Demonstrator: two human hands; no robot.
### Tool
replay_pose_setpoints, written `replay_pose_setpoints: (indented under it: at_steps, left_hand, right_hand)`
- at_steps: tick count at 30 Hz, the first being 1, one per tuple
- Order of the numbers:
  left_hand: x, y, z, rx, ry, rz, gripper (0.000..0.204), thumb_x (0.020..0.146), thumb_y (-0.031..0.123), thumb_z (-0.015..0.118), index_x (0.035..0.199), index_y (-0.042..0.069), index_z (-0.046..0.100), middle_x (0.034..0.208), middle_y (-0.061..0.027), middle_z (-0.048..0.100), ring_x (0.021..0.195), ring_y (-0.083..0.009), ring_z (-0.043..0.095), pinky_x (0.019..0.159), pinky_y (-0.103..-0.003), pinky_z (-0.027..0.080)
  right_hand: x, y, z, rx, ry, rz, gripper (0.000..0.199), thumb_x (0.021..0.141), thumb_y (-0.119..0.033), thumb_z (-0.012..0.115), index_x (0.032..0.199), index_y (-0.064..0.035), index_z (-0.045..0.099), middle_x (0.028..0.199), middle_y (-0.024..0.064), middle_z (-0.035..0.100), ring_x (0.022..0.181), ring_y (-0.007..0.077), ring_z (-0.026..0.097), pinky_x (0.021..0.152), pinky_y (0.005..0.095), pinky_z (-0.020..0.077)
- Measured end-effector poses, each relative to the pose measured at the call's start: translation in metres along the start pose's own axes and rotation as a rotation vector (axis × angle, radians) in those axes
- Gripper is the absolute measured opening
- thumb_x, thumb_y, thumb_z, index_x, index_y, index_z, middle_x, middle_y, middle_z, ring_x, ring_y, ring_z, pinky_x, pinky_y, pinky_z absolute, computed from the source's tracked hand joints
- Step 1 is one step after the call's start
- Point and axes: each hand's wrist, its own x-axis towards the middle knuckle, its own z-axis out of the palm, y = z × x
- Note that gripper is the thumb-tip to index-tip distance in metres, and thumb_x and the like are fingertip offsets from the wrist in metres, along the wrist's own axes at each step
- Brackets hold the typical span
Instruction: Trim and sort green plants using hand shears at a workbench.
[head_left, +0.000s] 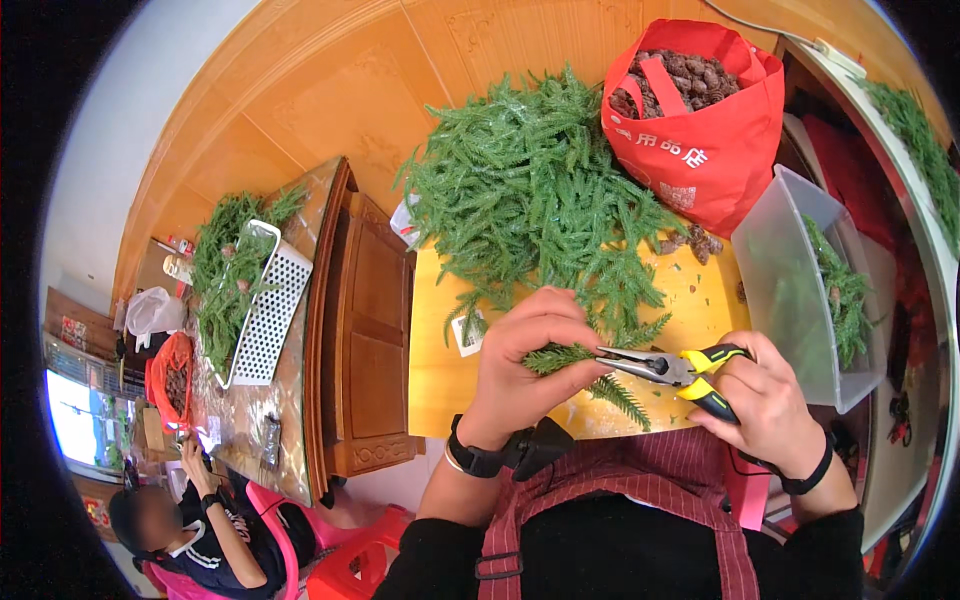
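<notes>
You had the green sprig point(557, 357) pinched between the thumb and fingers of your left hand point(530, 350), above the bench point(436, 370) close to its near edge, about midway between the left and right edges. Your right hand point(762, 400) was closed around the handles of the yellow-and-black pliers point(675, 369), whose long nose reached to your left fingertips; whether the tips gripped the stem you could not have told from this view.

The sprig looked light and springy, its needles soft enough to bend or shed under a hard squeeze, so the bare stem was likely the best hold, close to where the pliers met it. A film-like gloss on the green pile point(540, 170) at the far edge suggested slippery needles. The red bag point(690, 160) of pine cones point(695, 78) stood at the far right corner, the clear bin point(785, 310) beside the right edge.
</notes>
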Motion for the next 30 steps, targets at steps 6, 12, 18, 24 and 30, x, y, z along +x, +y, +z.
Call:
replay_pose_setpoints:
  at_steps: [6, 12, 18, 24, 30]
  left_hand:
    - [-0.001, -0.001, 0.001, -0.01, 0.008, -0.019, 0.019, 0.062, 0.0, 0.072, 0.078, 0.004, 0.063, 0.076, -0.0043, 0.055, 0.075, -0.0181, 0.052, 0.068, -0.029, 0.041]
    - [-0.002, 0.0, 0.001, 0.003, 0.012, -0.034, 0.018, 0.062, 0.0, 0.072, 0.078, 0.004, 0.063, 0.077, -0.0044, 0.055, 0.075, -0.0183, 0.052, 0.069, -0.029, 0.041]
    - [-0.001, 0.003, 0.003, 0.024, 0.077, -0.085, 0.017, 0.06, 0.005, 0.072, 0.072, 0.005, 0.061, 0.072, -0.0028, 0.054, 0.072, -0.0183, 0.051, 0.086, -0.042, 0.039]
    - [-0.001, 0.002, 0.003, 0.03, 0.026, -0.03, 0.019, 0.063, 0.002, 0.073, 0.078, 0.005, 0.063, 0.076, -0.0029, 0.058, 0.075, -0.0177, 0.054, 0.082, -0.035, 0.039]
    - [0.0, 0.003, 0.005, 0.053, 0.017, -0.077, 0.015, 0.061, 0.005, 0.072, 0.073, 0.005, 0.062, 0.072, -0.0022, 0.054, 0.071, -0.0176, 0.052, 0.086, -0.04, 0.039]
  right_hand:
    - [-0.001, 0.003, -0.001, 0.0, -0.006, -0.014, 0.031, 0.058, -0.021, 0.074, 0.066, -0.0004, 0.053, 0.067, 0.0112, 0.05, 0.08, 0.0334, 0.054, 0.07, 0.0388, 0.0465]
    - [-0.005, 0.004, 0.0, 0.003, -0.036, 0.002, 0.032, 0.06, -0.023, 0.074, 0.066, -0.001, 0.053, 0.066, 0.0116, 0.051, 0.078, 0.0339, 0.055, 0.068, 0.0387, 0.0466]
    - [-0.002, 0.005, 0.001, 0.144, -0.088, 0.005, 0.035, 0.064, -0.029, 0.073, 0.075, 0.0003, 0.056, 0.069, 0.0122, 0.053, 0.08, 0.0344, 0.054, 0.07, 0.0395, 0.0458]
    - [-0.003, 0.007, 0.006, 0.265, -0.082, 0.012, 0.039, 0.066, -0.033, 0.072, 0.079, 0.0013, 0.058, 0.071, 0.0126, 0.054, 0.08, 0.0347, 0.054, 0.071, 0.0401, 0.0451]
    - [-0.009, 0.011, 0.007, 0.152, -0.091, 0.04, 0.039, 0.065, -0.033, 0.072, 0.078, 0.001, 0.058, 0.072, 0.0128, 0.055, 0.08, 0.0337, 0.055, 0.071, 0.0395, 0.0455]
